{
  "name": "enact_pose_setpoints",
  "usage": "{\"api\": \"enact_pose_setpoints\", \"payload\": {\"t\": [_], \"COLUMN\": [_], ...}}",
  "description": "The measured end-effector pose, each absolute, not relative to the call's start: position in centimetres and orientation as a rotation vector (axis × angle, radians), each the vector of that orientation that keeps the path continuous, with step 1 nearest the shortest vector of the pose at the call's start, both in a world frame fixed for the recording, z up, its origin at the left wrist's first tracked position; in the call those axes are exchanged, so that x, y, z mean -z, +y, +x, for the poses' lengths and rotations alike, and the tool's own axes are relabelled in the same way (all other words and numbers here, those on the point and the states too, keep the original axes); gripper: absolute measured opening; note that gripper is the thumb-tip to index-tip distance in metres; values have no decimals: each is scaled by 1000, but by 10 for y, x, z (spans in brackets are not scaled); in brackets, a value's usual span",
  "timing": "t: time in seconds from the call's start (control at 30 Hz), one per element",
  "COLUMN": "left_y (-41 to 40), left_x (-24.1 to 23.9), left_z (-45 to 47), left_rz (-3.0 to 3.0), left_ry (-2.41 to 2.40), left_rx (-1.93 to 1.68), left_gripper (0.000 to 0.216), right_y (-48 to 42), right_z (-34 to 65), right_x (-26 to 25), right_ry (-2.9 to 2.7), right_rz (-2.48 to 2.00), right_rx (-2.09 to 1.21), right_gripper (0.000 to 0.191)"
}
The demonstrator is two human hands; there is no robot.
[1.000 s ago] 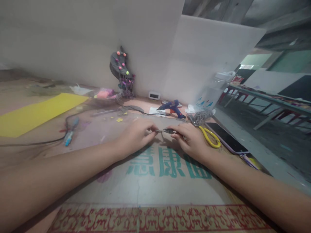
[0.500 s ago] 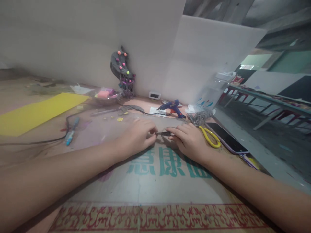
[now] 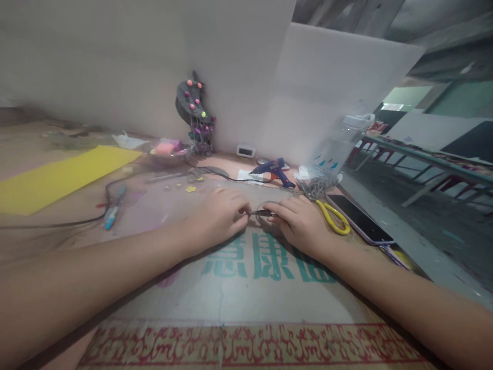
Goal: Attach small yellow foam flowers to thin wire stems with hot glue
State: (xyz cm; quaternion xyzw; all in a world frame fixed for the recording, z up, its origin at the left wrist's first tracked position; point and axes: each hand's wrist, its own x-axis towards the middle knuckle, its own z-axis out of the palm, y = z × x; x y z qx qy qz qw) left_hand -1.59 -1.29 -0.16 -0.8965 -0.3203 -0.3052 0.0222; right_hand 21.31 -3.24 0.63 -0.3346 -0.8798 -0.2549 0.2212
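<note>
My left hand (image 3: 227, 209) rests on the table with thumb and forefinger pinched together. A thin strand (image 3: 257, 218), wire or thread, curves between my hands and seems to run into that pinch. Facing it, my right hand (image 3: 298, 218) is closed round small pointed pliers (image 3: 265, 213). Their dark tapered jaws point left and meet the left fingertips; the handles are hidden in my palm. Just beyond the right hand lies a yellow looped handle (image 3: 334, 220), like that of scissors, its other end hidden.
Behind my hands lie a blue glue gun (image 3: 273, 169) and a bundle of grey cord (image 3: 319, 188). A phone (image 3: 360, 218) is at the right edge. To the left are a yellow sheet (image 3: 65, 177), a blue pen (image 3: 114, 209) and a bowl (image 3: 169, 156). A beaded moon decoration (image 3: 187, 105) stands behind.
Both hands keep nearly the same place and grip. The thin strand between them shows more clearly as a curve around the pliers' jaws.
</note>
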Motion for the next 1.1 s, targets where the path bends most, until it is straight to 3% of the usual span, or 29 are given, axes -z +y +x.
{"api": "enact_pose_setpoints", "payload": {"t": [0.3, 0.53, 0.77, 0.93, 1.1], "left_y": [-12, -9, -2, -2, -1], "left_x": [3, 2, 1, 0, 1], "left_z": [-16, -13, -11, -11, -12], "left_rz": [-2794, -2914, -3079, -3094, -3075], "left_ry": [-1008, -1222, -1627, -1674, -1670], "left_rx": [964, 1161, 1454, 1512, 1500], "left_gripper": [6, 12, 21, 25, 25], "right_y": [-33, -24, -18, -27, -44], "right_z": [213, 219, 219, 223, 209], "right_x": [-7, -3, -4, -3, -3], "right_ry": [-2440, -2184, -2054, -2008, -2495], "right_rz": [-934, -1113, -1309, -1076, -768], "right_rx": [652, 204, -6, 20, 140], "right_gripper": [25, 32, 40, 35, 29]}}
